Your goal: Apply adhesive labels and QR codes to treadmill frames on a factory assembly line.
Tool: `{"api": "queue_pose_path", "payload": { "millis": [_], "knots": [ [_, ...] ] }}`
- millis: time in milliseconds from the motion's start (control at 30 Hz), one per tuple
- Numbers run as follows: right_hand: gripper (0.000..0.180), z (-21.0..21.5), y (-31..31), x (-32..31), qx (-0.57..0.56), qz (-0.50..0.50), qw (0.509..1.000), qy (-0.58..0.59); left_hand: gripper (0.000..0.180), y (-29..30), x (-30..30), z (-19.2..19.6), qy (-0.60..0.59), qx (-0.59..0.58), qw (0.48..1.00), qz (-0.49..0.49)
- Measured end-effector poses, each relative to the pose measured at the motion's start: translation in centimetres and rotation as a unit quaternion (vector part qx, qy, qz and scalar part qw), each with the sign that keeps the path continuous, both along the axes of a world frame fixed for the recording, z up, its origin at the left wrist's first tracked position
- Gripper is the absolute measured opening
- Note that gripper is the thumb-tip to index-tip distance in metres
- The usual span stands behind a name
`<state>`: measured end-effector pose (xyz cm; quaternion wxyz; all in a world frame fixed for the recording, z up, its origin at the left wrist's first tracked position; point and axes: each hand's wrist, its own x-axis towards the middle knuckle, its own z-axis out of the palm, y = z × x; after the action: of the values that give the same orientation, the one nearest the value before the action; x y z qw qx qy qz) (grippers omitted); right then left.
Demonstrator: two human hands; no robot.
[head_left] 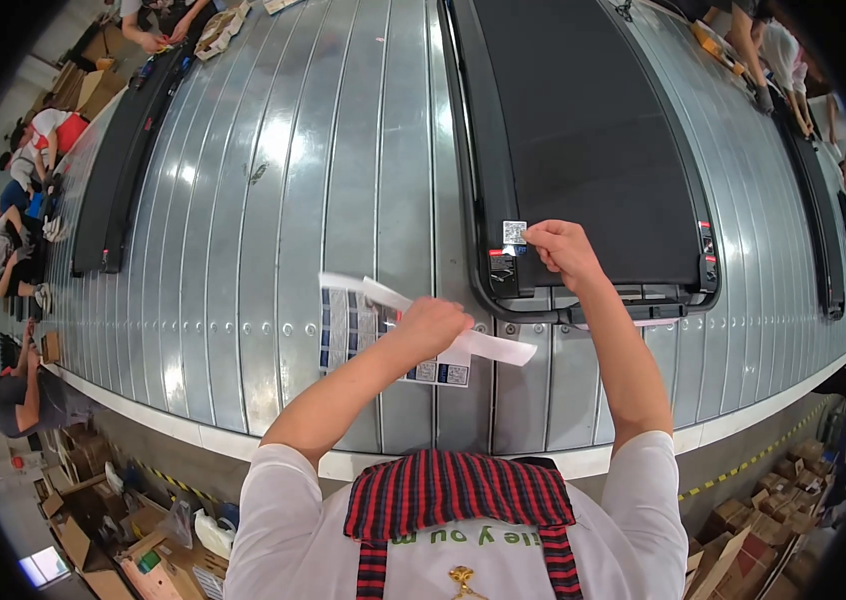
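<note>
White label [514,232] with a square code is pinched between thumb and finger of the right hand [561,252], just left of those fingertips. It stands over the near left corner of the black machine [603,140]; whether it touches the rail [478,190], I cannot tell. Just below this grip, a red-and-black sticker [500,263] is on the machine. If the label goes down a little too low, it could cover that one. Because only one edge is held, the free side may bend or turn, and so it may land crooked or with a wrinkle. If its back is sticky, it might also cling to the fingertips.

Left of this grip and nearer to the body, the left hand [433,328] is closed on a printed sheet [338,330] and a white strip [503,347]. The strip sticks out to the right of the fist; a careless swing could brush it against the machine. Too tight a squeeze may crease the sheet, while too loose would let it slip onto the metal table [213,300].
</note>
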<state>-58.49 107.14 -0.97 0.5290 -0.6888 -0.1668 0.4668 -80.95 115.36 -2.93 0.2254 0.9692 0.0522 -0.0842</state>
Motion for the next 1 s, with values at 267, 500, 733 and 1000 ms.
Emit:
{"api": "queue_pose_path", "payload": {
  "millis": [267,500,733,1000],
  "knots": [
    [0.010,-1.9,3.3,0.5,-0.074,0.045,0.996,0.006,0.005,1.8,1.0,-0.8,-0.066,0.033,0.997,-0.006],
    [0.010,-2.0,3.8,0.4,-0.091,0.030,0.995,0.006,0.010,2.4,1.4,-1.2,-0.061,0.019,0.998,0.004],
    [0.010,-2.0,3.8,0.0,-0.099,0.010,0.995,-0.012,0.010,2.7,1.6,-1.5,-0.057,0.020,0.998,0.000],
    [0.010,-2.1,3.8,-0.2,-0.092,0.000,0.995,-0.022,0.002,3.0,1.5,-2.1,-0.157,0.045,0.987,0.003]
  ]
}}
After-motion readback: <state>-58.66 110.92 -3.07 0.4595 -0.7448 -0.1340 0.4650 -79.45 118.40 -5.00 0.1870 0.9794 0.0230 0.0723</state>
